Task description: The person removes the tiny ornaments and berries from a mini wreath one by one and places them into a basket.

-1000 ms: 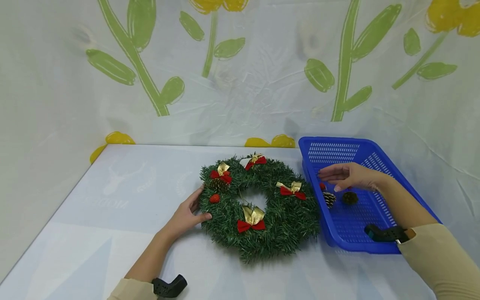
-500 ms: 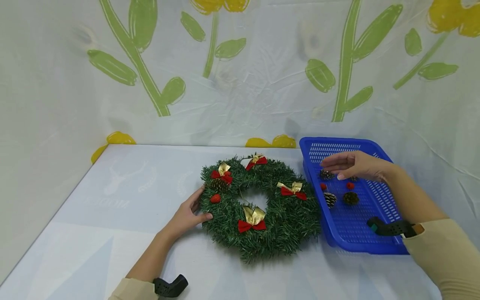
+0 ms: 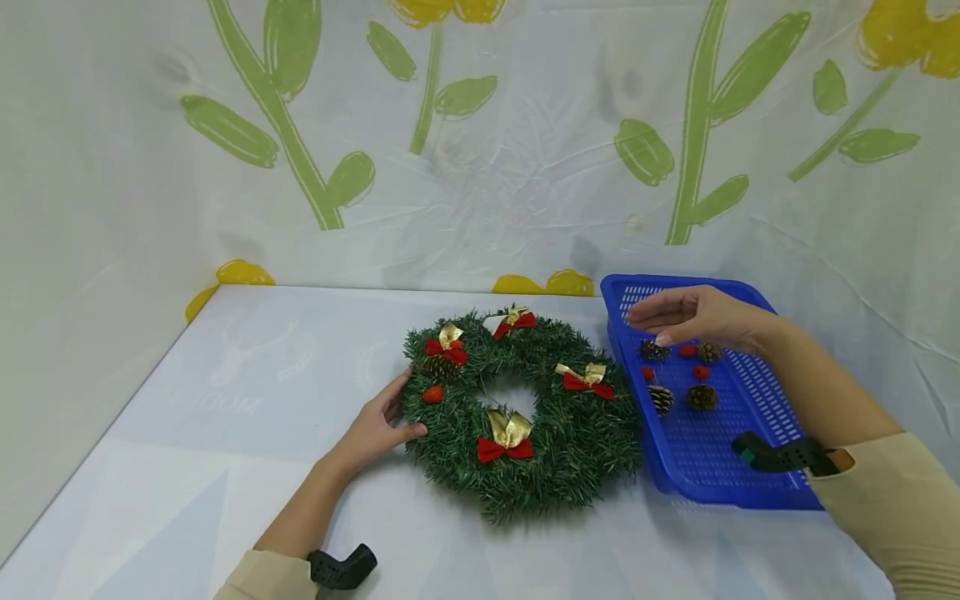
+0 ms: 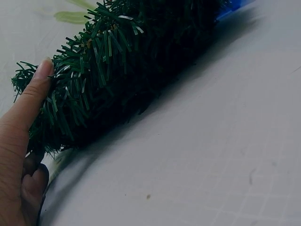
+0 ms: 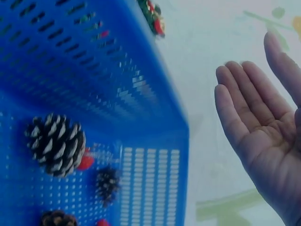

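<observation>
A green wreath point(image 3: 577, 450) lies flat on the table, dressed with several red-and-gold bows point(image 3: 506, 437), a pinecone point(image 3: 441, 368) and a red berry point(image 3: 432, 395) on its left side. My left hand point(image 3: 377, 432) holds the wreath's left edge, thumb laid along the outer needles point(image 4: 108, 56) and the other fingers curled low beside it, partly hidden. Over the far part of a blue basket point(image 3: 738, 500) hovers my right hand point(image 3: 705, 319), its fingers extended and palm bare in the right wrist view. It touches nothing.
Inside the basket lie several pinecones, one white-tipped point(image 5: 56, 143), one brown point(image 3: 702, 397), and a few red berries point(image 3: 701, 372). The basket stands close against the wreath's right side. A flower-printed curtain point(image 3: 525, 167) closes off the back.
My right hand has risen and drawn toward the back of the basket, uncovering more pinecones and berries. The left hand stays on the wreath.
</observation>
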A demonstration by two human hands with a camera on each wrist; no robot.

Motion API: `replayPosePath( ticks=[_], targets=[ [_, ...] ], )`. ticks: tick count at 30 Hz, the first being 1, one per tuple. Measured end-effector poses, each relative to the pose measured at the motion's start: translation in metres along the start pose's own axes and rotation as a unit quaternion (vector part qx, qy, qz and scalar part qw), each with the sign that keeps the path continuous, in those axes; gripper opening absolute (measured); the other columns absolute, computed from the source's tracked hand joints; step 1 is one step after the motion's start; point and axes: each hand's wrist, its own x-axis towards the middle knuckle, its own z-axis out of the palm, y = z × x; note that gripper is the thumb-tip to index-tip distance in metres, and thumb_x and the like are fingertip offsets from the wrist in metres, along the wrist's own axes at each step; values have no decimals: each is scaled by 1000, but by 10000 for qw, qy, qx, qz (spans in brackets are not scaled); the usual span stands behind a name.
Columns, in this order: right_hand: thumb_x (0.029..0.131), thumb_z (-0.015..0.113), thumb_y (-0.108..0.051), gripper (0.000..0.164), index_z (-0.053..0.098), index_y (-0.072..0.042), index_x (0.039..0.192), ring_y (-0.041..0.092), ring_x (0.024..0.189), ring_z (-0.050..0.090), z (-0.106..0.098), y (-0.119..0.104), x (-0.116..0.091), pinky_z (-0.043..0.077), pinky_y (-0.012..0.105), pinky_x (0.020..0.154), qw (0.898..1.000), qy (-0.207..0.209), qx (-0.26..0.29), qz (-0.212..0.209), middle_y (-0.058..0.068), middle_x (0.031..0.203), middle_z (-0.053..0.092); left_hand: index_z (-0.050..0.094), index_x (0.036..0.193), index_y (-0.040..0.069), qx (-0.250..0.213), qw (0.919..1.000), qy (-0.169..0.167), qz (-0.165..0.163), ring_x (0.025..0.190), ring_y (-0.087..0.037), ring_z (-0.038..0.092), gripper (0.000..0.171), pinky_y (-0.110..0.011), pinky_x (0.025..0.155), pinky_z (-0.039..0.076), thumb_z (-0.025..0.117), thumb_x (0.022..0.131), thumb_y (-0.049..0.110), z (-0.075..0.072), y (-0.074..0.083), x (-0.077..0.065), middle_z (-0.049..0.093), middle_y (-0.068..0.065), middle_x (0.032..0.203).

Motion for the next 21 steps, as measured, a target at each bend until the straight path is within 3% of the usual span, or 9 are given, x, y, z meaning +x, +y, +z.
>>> replayPosePath(
  ticks=[8,16,21],
  targets=[
    [85,68,-2,54,46,8,133,8,115,58,17,-23,15,51,23,93,9989,254,-388,30,-2,125,62,19,151,6,4,10000,2,76,140,-42,20,92,-52,112,26,76,82,25,-1,0,1,16,-20,156],
    [85,70,-6,50,52,2,131,14,117,58,37,-37,37,51,27,95,9989,143,-426,-115,12,130,59,19,151,5,-25,9998,-52,173,139,-44,20,94,-52,112,26,76,81,28,-1,-1,0,15,-21,156],
    [85,70,-11,48,55,-2,130,18,119,57,49,-42,52,51,29,96,9989,134,-454,-76,12,131,58,19,151,6,-38,9998,-68,163,140,-43,19,93,-51,112,26,76,81,28,-2,-1,0,15,-20,156]
  ],
)
